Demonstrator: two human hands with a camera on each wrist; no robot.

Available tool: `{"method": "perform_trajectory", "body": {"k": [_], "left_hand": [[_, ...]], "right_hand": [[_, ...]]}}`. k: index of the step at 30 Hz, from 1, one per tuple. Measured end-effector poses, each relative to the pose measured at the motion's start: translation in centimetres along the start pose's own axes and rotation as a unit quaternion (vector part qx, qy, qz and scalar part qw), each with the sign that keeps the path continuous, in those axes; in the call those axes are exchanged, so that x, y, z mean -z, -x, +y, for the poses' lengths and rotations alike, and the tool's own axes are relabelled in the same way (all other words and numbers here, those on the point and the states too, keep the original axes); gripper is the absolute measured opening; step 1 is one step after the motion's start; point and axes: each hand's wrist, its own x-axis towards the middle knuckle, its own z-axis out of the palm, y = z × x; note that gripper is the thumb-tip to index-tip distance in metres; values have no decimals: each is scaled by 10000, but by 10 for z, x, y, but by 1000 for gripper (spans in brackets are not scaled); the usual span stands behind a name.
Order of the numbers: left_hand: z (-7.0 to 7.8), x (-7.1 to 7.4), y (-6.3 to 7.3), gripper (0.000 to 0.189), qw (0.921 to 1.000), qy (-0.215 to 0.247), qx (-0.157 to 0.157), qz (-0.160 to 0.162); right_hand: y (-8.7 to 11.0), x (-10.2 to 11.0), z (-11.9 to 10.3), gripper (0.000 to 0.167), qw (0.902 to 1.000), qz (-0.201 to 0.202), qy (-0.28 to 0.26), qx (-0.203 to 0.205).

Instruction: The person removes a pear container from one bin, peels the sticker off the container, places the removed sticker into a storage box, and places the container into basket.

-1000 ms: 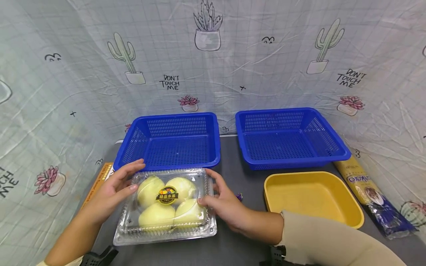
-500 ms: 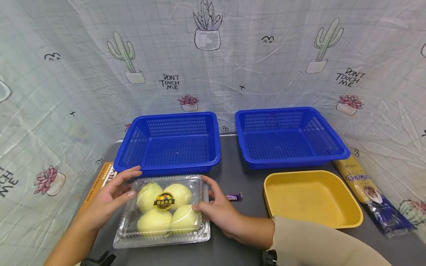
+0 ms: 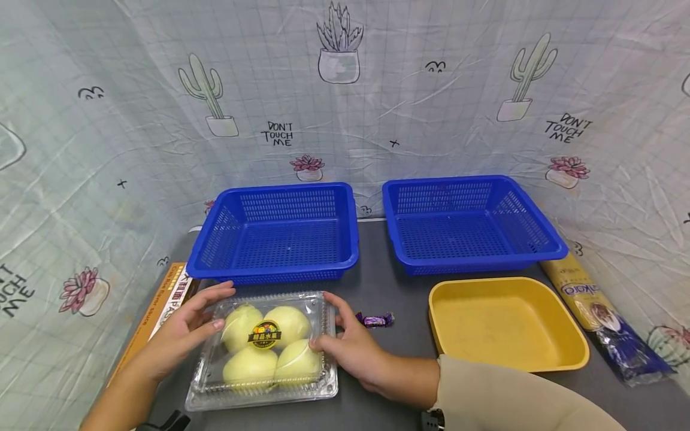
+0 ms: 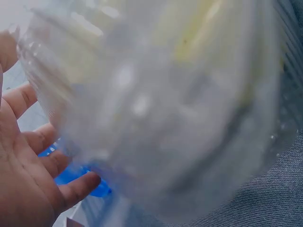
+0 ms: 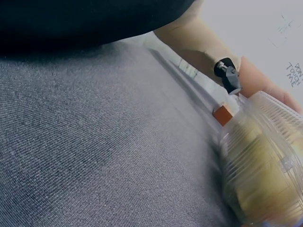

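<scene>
In the head view a clear plastic clamshell box (image 3: 264,392) with several pale yellow round fruits (image 3: 250,366) inside is near the front left of the table. My right hand (image 3: 358,353) grips its right side, thumb on the lid and fingers at the far corner. Along the left side lies my left hand (image 3: 180,332), its fingers spread and fairly straight, the thumb by the lid's edge. The left wrist view has these spread fingers (image 4: 52,137) beside the blurred box wall. At the right of the right wrist view the box (image 5: 265,165) appears; my right hand is out of sight there.
Two blue baskets (image 3: 288,270) (image 3: 480,261) stand at the back. A yellow tray (image 3: 509,326) sits at the right, beside a gold and blue packet (image 3: 604,317). A purple-wrapped candy (image 3: 375,320) lies right of the box. An orange and white pasta carton (image 3: 156,311) is at the left.
Both hands and the box have come slightly towards me and a little left. More of the purple candy now shows beside the right hand.
</scene>
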Motion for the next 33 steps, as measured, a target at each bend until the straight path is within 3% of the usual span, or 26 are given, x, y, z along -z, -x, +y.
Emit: {"method": "perform_trajectory", "body": {"k": [7, 14, 18, 23, 26, 28, 33], "left_hand": [[1, -6, -4, 51, 9979, -632, 162, -55], [-1, -12, -2, 51, 9957, -858, 277, -192], [-2, -13, 1, 53, 9933, -1114, 287, -126], [-4, -12, 3, 54, 9908, -1328, 280, 9], [-5, -12, 3, 55, 9901, -1380, 261, 48], [-5, -12, 4, 56, 9897, -1419, 199, 57], [-7, -15, 4, 55, 9884, -1512, -72, 109]], "right_hand": [[4, 3, -2, 98, 9979, 5, 592, 252], [10, 7, -6, 99, 9961, -221, 812, 269], [11, 12, -18, 96, 9835, -206, 1750, 401], [6, 14, -41, 78, 9418, -130, 3199, 1027], [4, 8, -53, 66, 9087, -257, 3920, 1410], [2, 3, -60, 61, 8816, -370, 4424, 1606], [-4, -10, -70, 42, 7982, -607, 5621, 2080]]}}
